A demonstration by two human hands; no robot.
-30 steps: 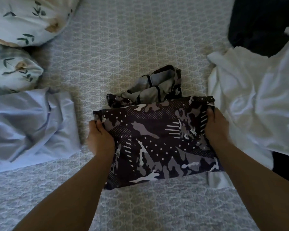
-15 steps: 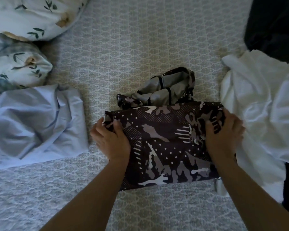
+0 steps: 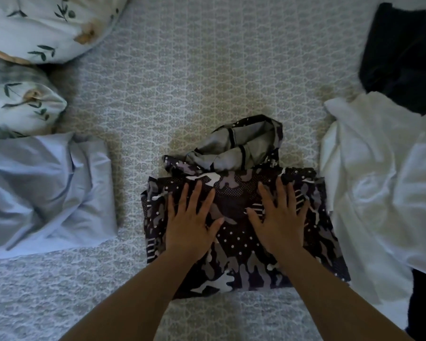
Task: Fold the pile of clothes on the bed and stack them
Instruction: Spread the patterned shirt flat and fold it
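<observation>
The camouflage garment [image 3: 244,247] lies folded at the middle of the bed [image 3: 207,70], directly under both hands. The left hand [image 3: 191,225] and right hand [image 3: 279,222] press flat on its upper half, fingers spread and straight, gripping nothing. The grey-lined hood [image 3: 241,148] projects beyond the fingertips (unfolded). A folded blue garment [image 3: 42,193] lies left, nearer the left hand; white clothes [image 3: 379,180] lie right.
</observation>
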